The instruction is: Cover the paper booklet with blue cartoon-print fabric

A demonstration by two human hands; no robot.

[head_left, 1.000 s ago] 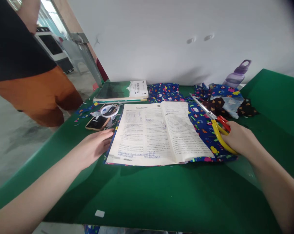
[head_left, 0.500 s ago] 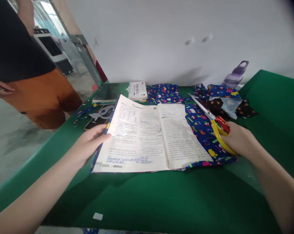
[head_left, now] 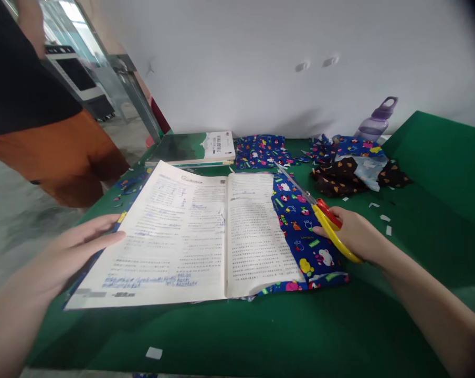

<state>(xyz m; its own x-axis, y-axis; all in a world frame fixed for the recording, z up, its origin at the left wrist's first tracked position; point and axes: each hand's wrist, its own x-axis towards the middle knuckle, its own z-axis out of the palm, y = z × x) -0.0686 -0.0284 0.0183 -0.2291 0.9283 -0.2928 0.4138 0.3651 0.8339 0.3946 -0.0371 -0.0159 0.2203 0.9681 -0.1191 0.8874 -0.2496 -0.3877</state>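
Note:
An open book (head_left: 174, 231) with printed pages and blue handwriting lies before me, its left side tilted up off the table. My left hand (head_left: 91, 241) grips its left edge, thumb on the page and fingers behind. Patterned blue fabric (head_left: 300, 226) covers the right edge of the book and folds over at the bottom. My right hand (head_left: 353, 233) is closed on the handles of scissors (head_left: 318, 202), one red and one yellow. Their blades point away to the upper left, over the fabric, and look nearly together.
Stacked books (head_left: 190, 147) lie at the back of the green table (head_left: 237, 341). Beside them are blue fabric (head_left: 261, 151), a brown cloth (head_left: 335, 176) and a purple bottle (head_left: 377, 121) by the wall. Paper scraps (head_left: 384, 218) lie at right. A person (head_left: 56, 142) stands at left.
The book has moved left and nearer to me, with my left hand on its edge. My right hand and the scissors have shifted left over the fabric.

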